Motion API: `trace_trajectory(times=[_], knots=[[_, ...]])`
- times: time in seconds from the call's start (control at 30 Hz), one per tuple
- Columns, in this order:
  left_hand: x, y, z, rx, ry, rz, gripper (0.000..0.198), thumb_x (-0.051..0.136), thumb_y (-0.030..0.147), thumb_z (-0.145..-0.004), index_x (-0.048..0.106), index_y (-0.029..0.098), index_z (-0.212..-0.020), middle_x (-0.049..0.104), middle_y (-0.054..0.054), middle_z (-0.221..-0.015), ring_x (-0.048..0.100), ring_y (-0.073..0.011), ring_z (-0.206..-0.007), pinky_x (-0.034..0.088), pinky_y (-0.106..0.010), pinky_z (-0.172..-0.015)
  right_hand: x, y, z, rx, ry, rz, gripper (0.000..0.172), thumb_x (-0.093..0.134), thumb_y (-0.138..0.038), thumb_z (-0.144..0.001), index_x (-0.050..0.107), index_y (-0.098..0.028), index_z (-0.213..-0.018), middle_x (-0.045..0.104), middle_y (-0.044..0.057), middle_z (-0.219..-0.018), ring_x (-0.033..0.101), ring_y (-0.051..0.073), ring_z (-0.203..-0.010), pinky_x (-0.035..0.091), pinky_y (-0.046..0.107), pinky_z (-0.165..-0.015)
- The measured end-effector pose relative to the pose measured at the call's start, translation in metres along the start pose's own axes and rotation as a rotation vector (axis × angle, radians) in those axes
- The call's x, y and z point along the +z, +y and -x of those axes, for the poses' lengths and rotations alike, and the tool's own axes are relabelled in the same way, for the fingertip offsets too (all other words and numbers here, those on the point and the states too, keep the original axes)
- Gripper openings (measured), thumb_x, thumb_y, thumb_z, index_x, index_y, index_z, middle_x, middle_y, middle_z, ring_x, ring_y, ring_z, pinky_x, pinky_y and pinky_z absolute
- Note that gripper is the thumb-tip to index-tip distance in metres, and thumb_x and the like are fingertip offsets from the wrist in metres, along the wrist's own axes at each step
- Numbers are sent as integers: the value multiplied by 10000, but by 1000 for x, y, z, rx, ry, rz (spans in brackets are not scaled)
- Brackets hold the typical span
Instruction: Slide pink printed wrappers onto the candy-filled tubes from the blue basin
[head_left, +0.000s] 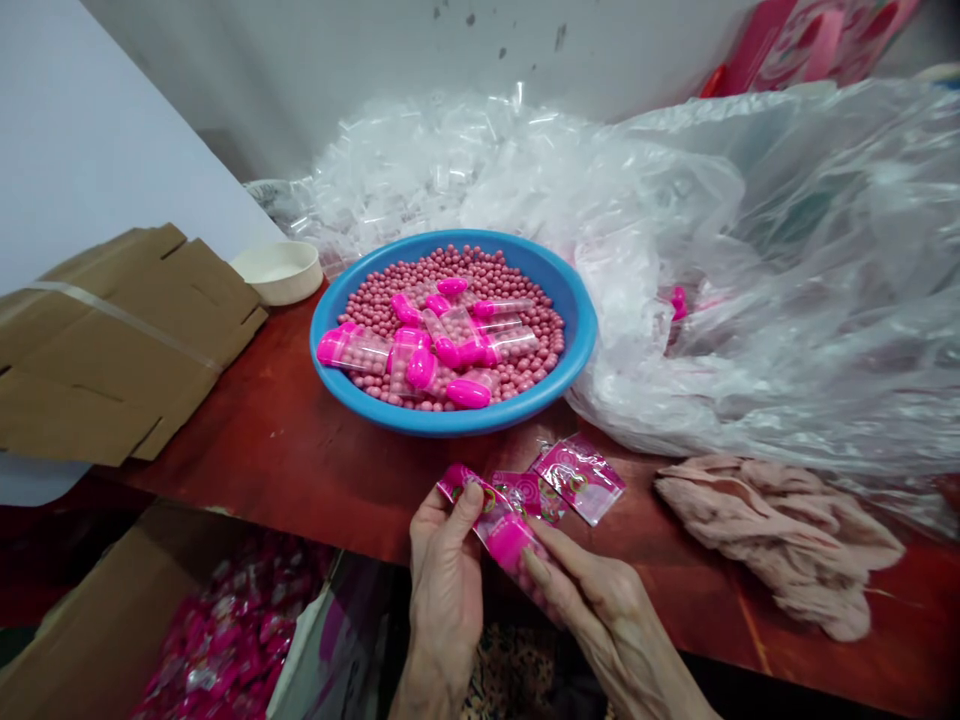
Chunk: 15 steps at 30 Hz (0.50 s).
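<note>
Both hands close on a pink printed sachet [459, 483]. The left hand [446, 590] pinches it between thumb and fingers, and the right hand [607, 625] holds a magenta-capped clear tube [510, 545] against it. Just beyond the grip, two more sachets [579, 480] lie on the red tabletop [337, 480]. Farther ahead sits a blue basin [450, 422] of pink beads [521, 290], with a clear plastic bag [675, 400] beyond it. A pinkish cloth [772, 540] lies right of the hands, and a cardboard box [97, 640] of pink packets [232, 630] sits below left
</note>
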<state>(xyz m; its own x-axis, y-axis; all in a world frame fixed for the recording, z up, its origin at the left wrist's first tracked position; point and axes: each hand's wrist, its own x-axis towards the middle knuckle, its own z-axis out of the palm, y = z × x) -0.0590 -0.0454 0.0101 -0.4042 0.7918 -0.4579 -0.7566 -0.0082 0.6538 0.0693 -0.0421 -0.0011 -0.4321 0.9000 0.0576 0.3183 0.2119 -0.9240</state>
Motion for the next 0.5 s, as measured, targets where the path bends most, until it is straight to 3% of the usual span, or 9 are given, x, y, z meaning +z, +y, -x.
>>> trace_trajectory(times=[0.2,0.3,0.5], knots=[[2,-3,2,-19,-40,-15,88,686,161,-722,679,161,-810,710,-11,-704,624,-121,-601,484,-250,-651,-2,-3,0,52,-80,-84,283,453,-344,-899,681,-187,-958,664,-6,-614,605,119,-482,477,151,-450],[4,-3,4,-30,-61,-24,165,689,152,-716,684,165,-880,722,-22,-743,642,-139,-633,490,-267,-667,1,1,1,29,-13,-87,290,459,-340,-899,661,-179,-1030,673,2,-622,616,124,-484,480,153,-443],[6,-3,7,-30,-129,-63,280,653,143,-753,658,150,-1033,733,-55,-827,656,-168,-767,487,-285,-751,2,2,-2,-64,96,20,275,438,-328,-913,642,-149,-956,687,20,-628,631,122,-481,487,157,-457]])
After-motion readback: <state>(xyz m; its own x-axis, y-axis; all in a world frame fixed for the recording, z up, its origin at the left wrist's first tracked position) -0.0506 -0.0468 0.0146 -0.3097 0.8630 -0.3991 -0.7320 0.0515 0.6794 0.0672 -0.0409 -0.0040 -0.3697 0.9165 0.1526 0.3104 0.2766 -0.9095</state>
